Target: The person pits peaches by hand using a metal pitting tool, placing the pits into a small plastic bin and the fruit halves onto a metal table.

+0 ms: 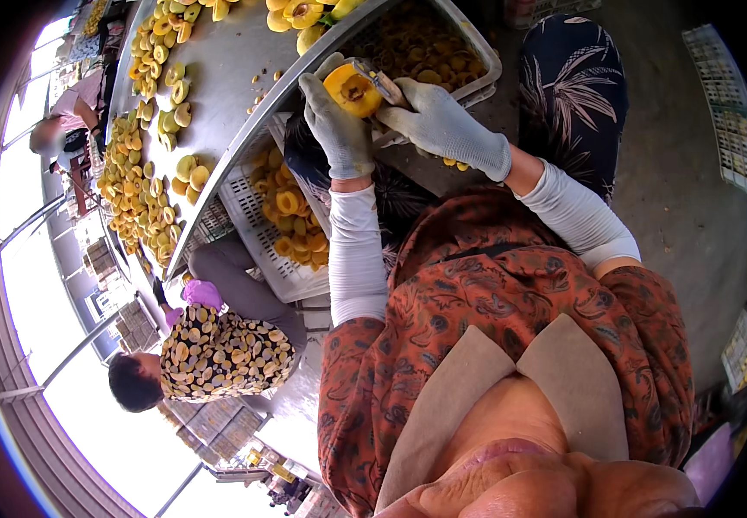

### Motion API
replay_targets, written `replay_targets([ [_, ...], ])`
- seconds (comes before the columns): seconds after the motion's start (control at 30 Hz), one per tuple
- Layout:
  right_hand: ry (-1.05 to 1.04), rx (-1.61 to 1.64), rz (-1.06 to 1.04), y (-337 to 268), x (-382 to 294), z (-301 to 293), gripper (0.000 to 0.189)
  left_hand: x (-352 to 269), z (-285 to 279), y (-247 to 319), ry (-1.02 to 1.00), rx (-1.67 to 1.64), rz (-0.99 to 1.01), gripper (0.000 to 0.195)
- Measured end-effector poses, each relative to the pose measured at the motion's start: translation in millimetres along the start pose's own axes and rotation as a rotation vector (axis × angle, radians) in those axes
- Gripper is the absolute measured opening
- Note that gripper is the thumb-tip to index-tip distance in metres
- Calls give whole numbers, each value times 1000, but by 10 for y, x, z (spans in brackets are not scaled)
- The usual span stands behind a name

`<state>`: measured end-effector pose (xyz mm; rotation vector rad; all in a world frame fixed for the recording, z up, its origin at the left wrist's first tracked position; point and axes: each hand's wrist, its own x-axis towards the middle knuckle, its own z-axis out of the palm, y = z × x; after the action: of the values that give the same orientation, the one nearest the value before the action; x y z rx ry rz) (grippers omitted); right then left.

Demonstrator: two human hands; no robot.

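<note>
My left hand (341, 129), in a pale knitted glove, holds a halved yellow peach (353, 90) with its cut face and brown hollow showing. In my gloved right hand (448, 123) is a small metal-ended hand tool (383, 85), its tip over the peach's edge; its exact kind is unclear. Both hands are between the rim of a metal table (244, 139) and my lap. Just beyond them, a plastic crate (491, 65) holds many shaded yellow-brown fruit pieces. A white slotted crate (253, 236) of peach halves (292, 217) stands to the left, below the table rim.
Peach halves (130, 175) lie in rows and piles on the metal table, with more (302, 16) near its closest edge. A person in a patterned shirt (218, 356) sits at the left; another person (79, 107) is farther off. Crates (729, 116) stand at the far right.
</note>
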<state>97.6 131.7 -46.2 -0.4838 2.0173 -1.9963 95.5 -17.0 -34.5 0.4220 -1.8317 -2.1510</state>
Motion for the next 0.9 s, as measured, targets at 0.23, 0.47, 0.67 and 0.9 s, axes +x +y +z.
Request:
replay_targets([
  [0.23,-227,263,309,-105,-104,70,20,-17,41,-32,58,107,162,63],
  [0.47,-342,614,526,-91,-79,70,14,33,-3,-84,8,101,152,59],
  [0.67,-901,2147,682,228,15,161,24,12,114,-8,-80,70,126,62],
  [0.9,-629,1212,695,-1,2,-22,18,63,-33,39,4,-240,-154,54],
])
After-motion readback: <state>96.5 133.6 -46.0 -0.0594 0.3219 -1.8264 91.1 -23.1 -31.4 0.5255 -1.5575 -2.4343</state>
